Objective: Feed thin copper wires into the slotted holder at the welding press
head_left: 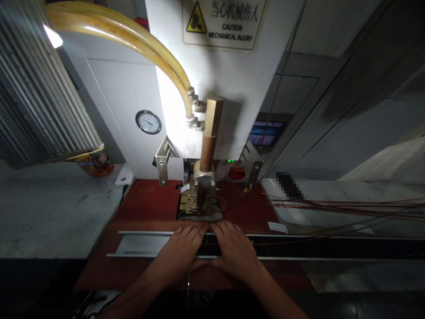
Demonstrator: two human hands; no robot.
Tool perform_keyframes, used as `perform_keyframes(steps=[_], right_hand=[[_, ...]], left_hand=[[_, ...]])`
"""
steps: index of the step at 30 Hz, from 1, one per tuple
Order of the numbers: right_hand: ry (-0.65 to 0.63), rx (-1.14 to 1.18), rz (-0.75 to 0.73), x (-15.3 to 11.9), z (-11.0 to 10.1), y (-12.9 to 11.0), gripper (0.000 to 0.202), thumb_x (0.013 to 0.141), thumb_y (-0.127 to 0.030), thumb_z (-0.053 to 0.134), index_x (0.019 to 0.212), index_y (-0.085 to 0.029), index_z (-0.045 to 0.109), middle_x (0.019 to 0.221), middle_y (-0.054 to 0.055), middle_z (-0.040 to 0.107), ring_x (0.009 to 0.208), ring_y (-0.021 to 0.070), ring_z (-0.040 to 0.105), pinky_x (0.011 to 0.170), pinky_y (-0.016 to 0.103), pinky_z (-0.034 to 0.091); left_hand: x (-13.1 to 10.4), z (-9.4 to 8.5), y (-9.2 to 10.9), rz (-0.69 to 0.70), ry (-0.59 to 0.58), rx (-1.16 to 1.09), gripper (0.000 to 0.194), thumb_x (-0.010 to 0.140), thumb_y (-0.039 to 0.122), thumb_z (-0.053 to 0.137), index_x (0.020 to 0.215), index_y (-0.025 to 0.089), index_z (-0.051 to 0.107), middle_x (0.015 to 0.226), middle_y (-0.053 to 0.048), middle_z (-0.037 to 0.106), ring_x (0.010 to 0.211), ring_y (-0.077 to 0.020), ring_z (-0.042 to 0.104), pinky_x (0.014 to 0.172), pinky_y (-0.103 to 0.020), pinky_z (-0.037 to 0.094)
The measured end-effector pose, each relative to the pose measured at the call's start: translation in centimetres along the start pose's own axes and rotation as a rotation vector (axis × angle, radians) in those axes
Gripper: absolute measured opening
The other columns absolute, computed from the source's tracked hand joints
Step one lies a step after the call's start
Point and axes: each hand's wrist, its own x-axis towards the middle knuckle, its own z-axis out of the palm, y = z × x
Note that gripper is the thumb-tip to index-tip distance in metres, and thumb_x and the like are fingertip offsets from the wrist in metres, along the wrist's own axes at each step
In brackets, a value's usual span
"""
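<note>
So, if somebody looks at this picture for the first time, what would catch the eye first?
Probably the brightly lit white machine front, with its caution sign at the top centre and yellow hoses curving in from the upper left to a brass-coloured post. Next, perhaps, the left hand and right hand, side by side at lower centre, gripping a long channel that lies across the dark red table.

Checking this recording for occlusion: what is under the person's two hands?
The left hand and right hand lie across a pale-edged rail above a red board. Between them, the rail's dark inside shows; whatever is directly beneath each hand is covered.
</note>
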Motion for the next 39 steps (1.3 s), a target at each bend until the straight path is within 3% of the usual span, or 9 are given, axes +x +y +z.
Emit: perform_keyframes(steps=[17, 23, 31, 39], right_hand=[[0.003, 0.051, -0.006, -0.3, 0.0, 0.1, 0.056, 0.079, -0.049, 0.078, 0.121, -0.018, 0.057, 0.119, 0.011, 0.064, 0.113, 0.0311, 0.058, 0.096, 0.046, 0.049], [0.002, 0.09, -0.044, -0.7, -0.8, 0.8, 0.075, 0.07, -0.043, 0.088, 0.131, -0.017, 0.054, 0.13, 0.013, 0.063, 0.122, 0.0313, 0.056, 0.103, 0.046, 0.047], [-0.046, -0.032, 0.104, -2.9, -2.6, 3.5, 0.081, 0.062, -0.054, 0.093, 0.126, -0.017, 0.062, 0.118, 0.013, 0.069, 0.108, 0.0345, 0.064, 0.094, 0.05, 0.05], [0.052, -0.066, 0.111, -3.6, -1.4, 3.6, 0.08, 0.065, -0.055, 0.09, 0.127, -0.015, 0.06, 0.119, 0.017, 0.069, 0.107, 0.0358, 0.065, 0.092, 0.05, 0.052]], left_hand=[[0.1, -0.2, 0.2, -0.009, -0.013, 0.008, 0.068, 0.092, 0.055, 0.066, 0.145, 0.017, 0.047, 0.141, -0.014, 0.062, 0.126, -0.0305, 0.059, 0.106, -0.044, 0.043], [0.1, -0.9, 0.5, -0.033, -0.044, -0.015, 0.068, 0.09, 0.053, 0.069, 0.144, 0.017, 0.049, 0.139, -0.013, 0.064, 0.123, -0.0305, 0.059, 0.104, -0.044, 0.044], [0.0, -0.7, 0.4, -0.04, -0.032, 0.003, 0.067, 0.089, 0.057, 0.068, 0.139, 0.016, 0.053, 0.129, -0.013, 0.067, 0.115, -0.0311, 0.062, 0.1, -0.045, 0.046], [0.0, -0.4, 0.3, -0.025, -0.008, -0.004, 0.064, 0.092, 0.06, 0.063, 0.139, 0.017, 0.052, 0.133, -0.013, 0.066, 0.117, -0.0308, 0.062, 0.101, -0.044, 0.045]])
